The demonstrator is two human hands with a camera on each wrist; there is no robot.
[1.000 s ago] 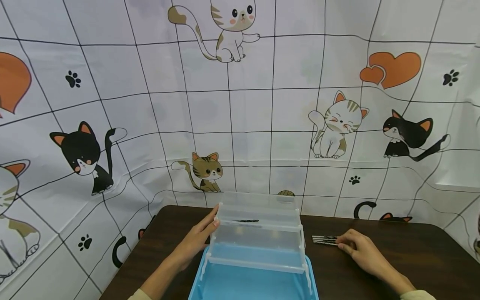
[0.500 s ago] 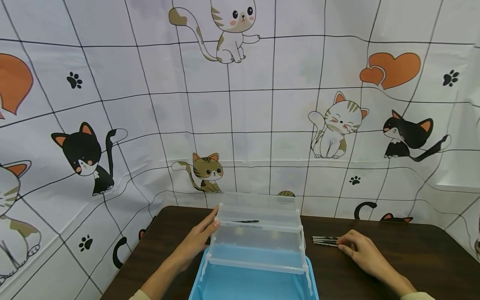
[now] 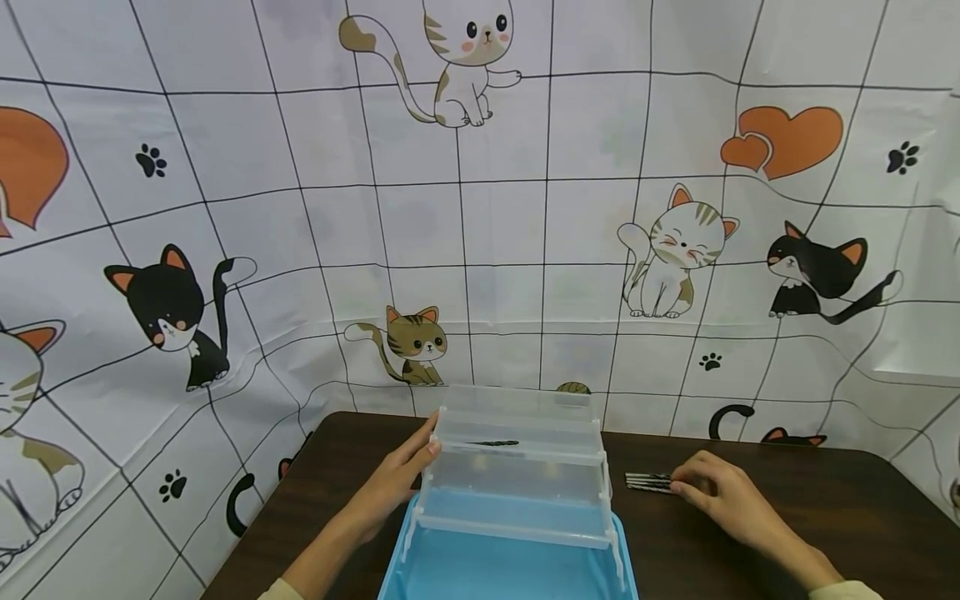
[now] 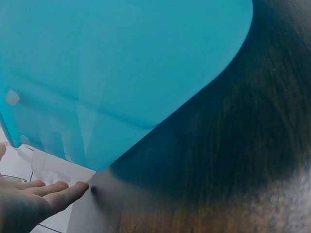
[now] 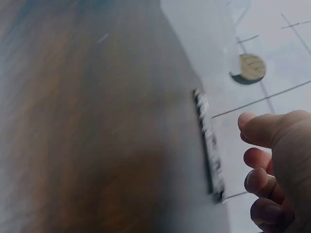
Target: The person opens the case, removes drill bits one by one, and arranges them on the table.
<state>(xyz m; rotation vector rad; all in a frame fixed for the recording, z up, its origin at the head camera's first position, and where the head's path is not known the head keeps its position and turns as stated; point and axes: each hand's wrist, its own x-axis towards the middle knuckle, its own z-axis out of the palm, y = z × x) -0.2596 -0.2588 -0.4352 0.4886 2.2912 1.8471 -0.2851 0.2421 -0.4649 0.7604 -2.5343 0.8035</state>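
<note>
A blue box point(image 3: 495, 575) with clear stepped trays point(image 3: 517, 475) folded out stands in front of me. In the upper tray lies one dark drill bit point(image 3: 497, 443). My left hand point(image 3: 386, 492) rests with extended fingers against the trays' left side; the left wrist view shows its fingers point(image 4: 60, 196) straight beside the blue wall point(image 4: 121, 73). To the right of the box, several drill bits point(image 3: 647, 482) lie side by side on the table. At their right end hovers my right hand point(image 3: 723, 496), its fingers point(image 5: 257, 128) loosely bent and apart from the bits in the right wrist view.
The dark wooden table point(image 3: 810, 492) reaches back to a white sheet point(image 3: 502, 225) printed with cats and grid lines. The trays' far edge overlaps the sheet in the head view. Table surface lies on both sides of the box.
My right hand has risen slightly at the end of the drill bits, its fingers arching more. The left hand, the box and the bits keep their places.
</note>
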